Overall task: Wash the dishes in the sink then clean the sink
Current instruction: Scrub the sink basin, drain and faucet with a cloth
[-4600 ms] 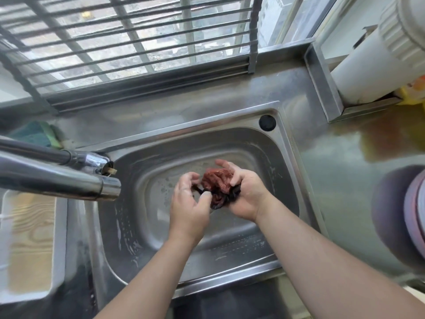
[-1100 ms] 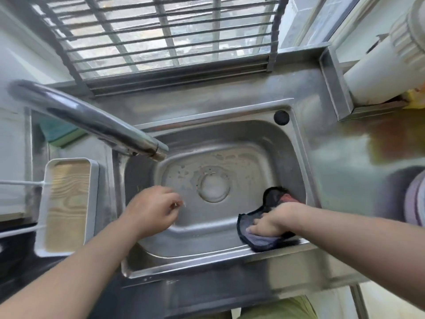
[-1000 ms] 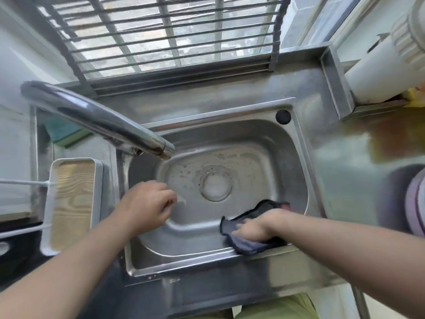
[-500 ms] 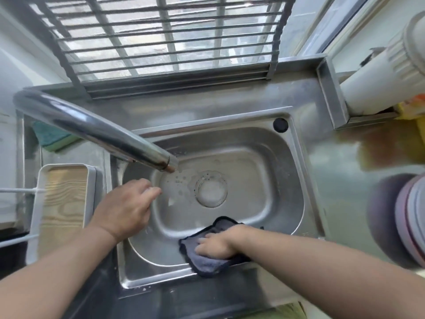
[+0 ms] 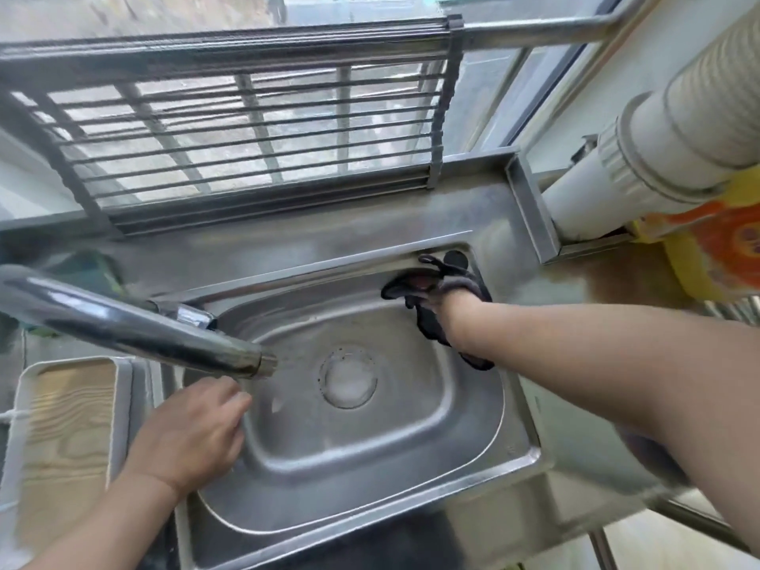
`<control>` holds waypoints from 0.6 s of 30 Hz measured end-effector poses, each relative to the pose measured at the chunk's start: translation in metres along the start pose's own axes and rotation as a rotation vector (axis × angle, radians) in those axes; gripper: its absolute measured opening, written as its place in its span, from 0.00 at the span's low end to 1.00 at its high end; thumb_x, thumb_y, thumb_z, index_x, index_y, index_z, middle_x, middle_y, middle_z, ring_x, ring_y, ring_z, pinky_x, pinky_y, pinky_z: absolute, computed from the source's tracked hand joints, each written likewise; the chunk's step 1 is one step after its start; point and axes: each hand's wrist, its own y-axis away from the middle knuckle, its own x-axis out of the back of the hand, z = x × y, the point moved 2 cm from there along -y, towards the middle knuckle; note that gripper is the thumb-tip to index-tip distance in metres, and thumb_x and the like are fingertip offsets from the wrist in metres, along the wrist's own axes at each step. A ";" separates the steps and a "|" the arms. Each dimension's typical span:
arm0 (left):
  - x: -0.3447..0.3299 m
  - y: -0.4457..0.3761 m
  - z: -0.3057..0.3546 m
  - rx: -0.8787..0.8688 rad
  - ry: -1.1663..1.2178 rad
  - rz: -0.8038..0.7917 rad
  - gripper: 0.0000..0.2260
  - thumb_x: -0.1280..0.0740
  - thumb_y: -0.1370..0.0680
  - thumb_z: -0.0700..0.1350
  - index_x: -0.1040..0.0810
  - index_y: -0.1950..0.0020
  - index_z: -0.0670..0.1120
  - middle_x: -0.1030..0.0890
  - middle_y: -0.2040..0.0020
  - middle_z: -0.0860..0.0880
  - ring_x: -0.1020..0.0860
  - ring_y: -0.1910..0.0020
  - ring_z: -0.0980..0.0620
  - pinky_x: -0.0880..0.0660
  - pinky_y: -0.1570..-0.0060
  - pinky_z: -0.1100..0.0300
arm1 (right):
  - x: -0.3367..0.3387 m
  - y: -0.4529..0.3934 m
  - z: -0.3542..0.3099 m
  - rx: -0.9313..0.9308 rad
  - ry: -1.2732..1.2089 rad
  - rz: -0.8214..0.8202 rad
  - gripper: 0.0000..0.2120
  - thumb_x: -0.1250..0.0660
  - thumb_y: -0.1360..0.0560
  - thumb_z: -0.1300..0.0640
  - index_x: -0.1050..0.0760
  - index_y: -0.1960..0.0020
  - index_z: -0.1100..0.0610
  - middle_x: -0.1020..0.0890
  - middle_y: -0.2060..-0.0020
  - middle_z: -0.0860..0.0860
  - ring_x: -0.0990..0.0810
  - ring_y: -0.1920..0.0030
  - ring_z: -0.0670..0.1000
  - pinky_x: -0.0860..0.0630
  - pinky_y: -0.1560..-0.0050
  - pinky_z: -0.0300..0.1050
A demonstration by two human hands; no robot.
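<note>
The steel sink [image 5: 349, 442] holds no dishes and its drain [image 5: 348, 382] shows in the middle. My right hand [image 5: 454, 308] reaches to the far right corner of the basin and grips a dark grey cloth [image 5: 460, 281], which is bunched over the fingers and hides most of them. A tail of the cloth hangs down the right wall under my wrist. My left hand [image 5: 189, 438] rests on the sink's left wall with loosely curled fingers and holds nothing.
The chrome faucet spout [image 5: 123, 322] reaches in from the left above my left hand. A white tray with a wood-grain bottom [image 5: 61, 446] lies left of the sink. A green sponge [image 5: 90, 269] sits at the back left. A white pipe [image 5: 658, 137] and a yellow-orange package [image 5: 719, 240] are at the right.
My right hand has carried the cloth from the near wall of the basin to the far right corner. My left hand has stayed at the left wall.
</note>
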 end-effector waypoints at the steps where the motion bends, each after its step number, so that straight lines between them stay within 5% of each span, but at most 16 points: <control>1: 0.001 0.000 0.001 0.003 -0.007 0.007 0.10 0.39 0.29 0.48 0.19 0.59 0.47 0.25 0.62 0.48 0.24 0.66 0.43 0.27 0.69 0.52 | -0.008 -0.026 -0.009 0.023 -0.064 0.043 0.41 0.36 0.46 0.31 0.31 0.35 0.46 0.33 0.29 0.44 0.44 0.23 0.66 0.41 0.31 0.75; 3: 0.004 0.000 0.002 0.009 -0.014 0.037 0.09 0.39 0.31 0.47 0.20 0.60 0.47 0.25 0.62 0.47 0.24 0.66 0.40 0.26 0.66 0.50 | -0.026 -0.006 -0.040 0.120 -0.140 -0.059 0.44 0.34 0.41 0.34 0.31 0.27 0.47 0.29 0.27 0.55 0.37 0.25 0.67 0.36 0.34 0.71; 4: 0.005 0.000 0.002 0.016 -0.020 0.048 0.08 0.38 0.31 0.47 0.20 0.61 0.47 0.25 0.61 0.46 0.24 0.65 0.40 0.26 0.66 0.49 | -0.032 0.025 -0.060 0.202 -0.032 0.065 0.38 0.36 0.34 0.36 0.31 0.26 0.49 0.28 0.27 0.57 0.34 0.26 0.67 0.35 0.33 0.68; 7: 0.006 -0.001 0.001 0.029 -0.058 0.020 0.06 0.35 0.32 0.48 0.20 0.61 0.48 0.24 0.62 0.47 0.24 0.64 0.40 0.27 0.63 0.48 | -0.040 0.064 -0.102 0.214 -0.621 -0.053 0.20 0.39 0.19 0.44 0.25 0.29 0.49 0.23 0.30 0.52 0.26 0.28 0.60 0.28 0.33 0.53; 9: 0.007 0.000 0.000 0.012 -0.074 0.009 0.05 0.34 0.31 0.48 0.21 0.62 0.49 0.24 0.64 0.47 0.24 0.64 0.40 0.27 0.62 0.48 | -0.036 0.060 -0.130 0.309 -0.834 -0.045 0.24 0.46 0.15 0.47 0.31 0.23 0.56 0.30 0.23 0.56 0.33 0.23 0.62 0.34 0.27 0.58; 12: 0.009 0.002 -0.001 -0.031 -0.087 0.037 0.11 0.33 0.26 0.52 0.23 0.68 0.51 0.25 0.69 0.50 0.25 0.67 0.43 0.29 0.62 0.51 | 0.002 0.065 -0.175 0.556 -1.003 -0.010 0.23 0.50 0.12 0.54 0.40 0.18 0.59 0.38 0.19 0.58 0.40 0.19 0.60 0.43 0.21 0.55; 14: 0.012 0.000 0.004 -0.055 -0.083 0.053 0.17 0.35 0.23 0.54 0.25 0.71 0.51 0.26 0.71 0.52 0.26 0.69 0.45 0.28 0.62 0.52 | 0.026 0.082 -0.206 0.610 -1.129 0.042 0.22 0.49 0.12 0.51 0.34 0.21 0.55 0.30 0.22 0.56 0.32 0.23 0.58 0.37 0.28 0.50; 18: 0.011 -0.001 0.002 -0.074 -0.039 0.126 0.18 0.36 0.20 0.53 0.25 0.70 0.51 0.26 0.71 0.51 0.26 0.69 0.44 0.28 0.63 0.51 | 0.095 0.093 -0.282 0.710 -1.544 -0.029 0.16 0.40 0.15 0.60 0.25 0.29 0.63 0.20 0.35 0.63 0.22 0.34 0.64 0.26 0.40 0.51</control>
